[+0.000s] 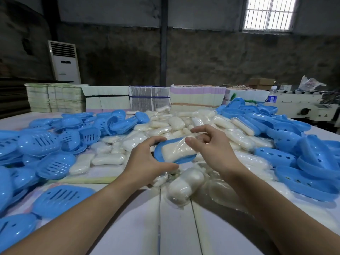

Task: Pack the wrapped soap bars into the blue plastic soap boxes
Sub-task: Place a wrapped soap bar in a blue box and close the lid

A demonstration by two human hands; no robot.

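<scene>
My left hand (147,159) grips a blue soap box half (158,153) by its left rim, thumb below and fingers above. A wrapped white soap bar (177,150) lies inside that half. My right hand (211,146) hovers at the bar's right end, thumb touching its wrapper, the other fingers loosely curled above. A heap of wrapped soap bars (176,124) fills the middle of the table. Blue box halves are piled on the left (46,142) and on the right (301,144).
Stacks of flat cartons (150,100) line the table's far edge. A water bottle (272,96) and a white machine (303,105) stand at the back right. A standing air conditioner (64,61) is against the far wall. Bare white table boards (174,227) lie between my forearms.
</scene>
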